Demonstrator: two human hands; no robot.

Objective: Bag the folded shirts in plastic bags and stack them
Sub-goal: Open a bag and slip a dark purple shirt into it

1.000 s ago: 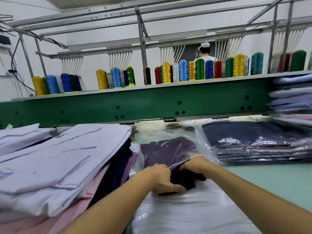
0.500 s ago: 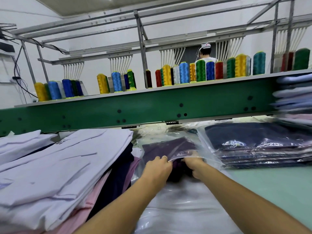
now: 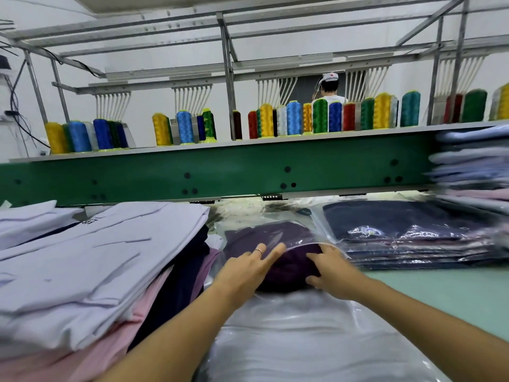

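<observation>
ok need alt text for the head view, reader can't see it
A folded purple shirt sits partway inside a clear plastic bag, left hand pressing flat on it, right hand gripping its near end. Unbagged shirts are piled left, bagged shirts stacked right, thread spools on a shelf behind.

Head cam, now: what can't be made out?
All head view.
- Right hand: grips or only pushes the purple shirt? Motion blur.
- Shirt stack at right: blurred, cut off by the frame edge.
- Logo on bagged navy shirt: too small, glare.
- Print on white shirt: partly hidden by cloth.
</observation>
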